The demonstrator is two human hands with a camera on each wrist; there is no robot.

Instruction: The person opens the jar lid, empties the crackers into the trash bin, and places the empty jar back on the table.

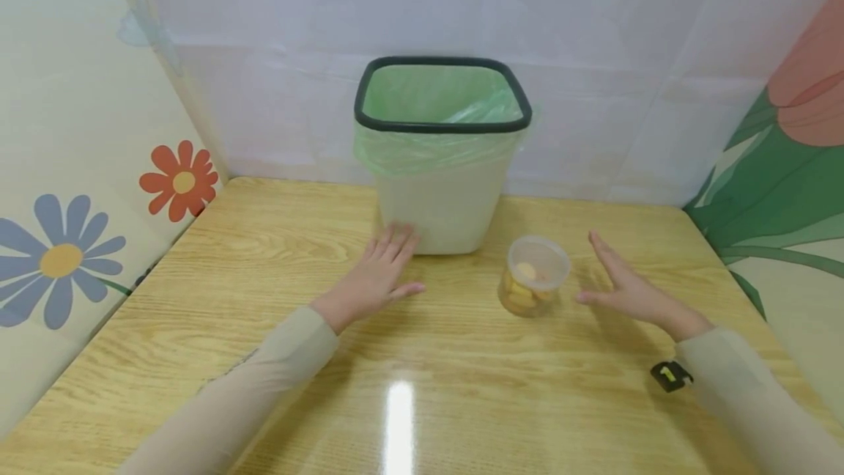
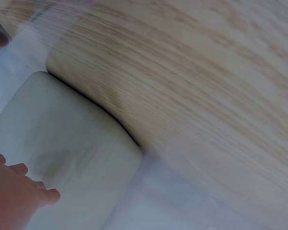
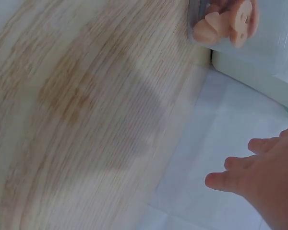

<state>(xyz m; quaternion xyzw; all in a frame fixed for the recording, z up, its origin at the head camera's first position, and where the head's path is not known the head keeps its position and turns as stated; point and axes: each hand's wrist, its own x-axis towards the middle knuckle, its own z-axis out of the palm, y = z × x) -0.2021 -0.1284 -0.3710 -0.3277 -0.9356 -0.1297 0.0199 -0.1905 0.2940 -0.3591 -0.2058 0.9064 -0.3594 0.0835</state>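
Observation:
A clear plastic tub point(image 1: 537, 264) with several orange-brown pieces point(image 1: 521, 292) in its lower part stands on the table, right of centre. To the right of it my right hand point(image 1: 629, 292) is held with fingers extended and thumb apart, touching nothing. My left hand point(image 1: 372, 281) is spread out with nothing in it, near the lower front of a pale trash bin point(image 1: 438, 204); whether the fingertips touch the bin I cannot tell. A green bag point(image 1: 428, 152) lines the bin and folds over below its dark rim. Round pieces point(image 3: 242, 19) show through the tub wall in the right wrist view.
The wood-grain table point(image 1: 461, 387) runs back to a white sheet point(image 1: 264, 79) behind the bin. Flower-printed panels point(image 1: 59, 255) border both sides. Near my right sleeve is a small black tag point(image 1: 671, 376) marked 1.

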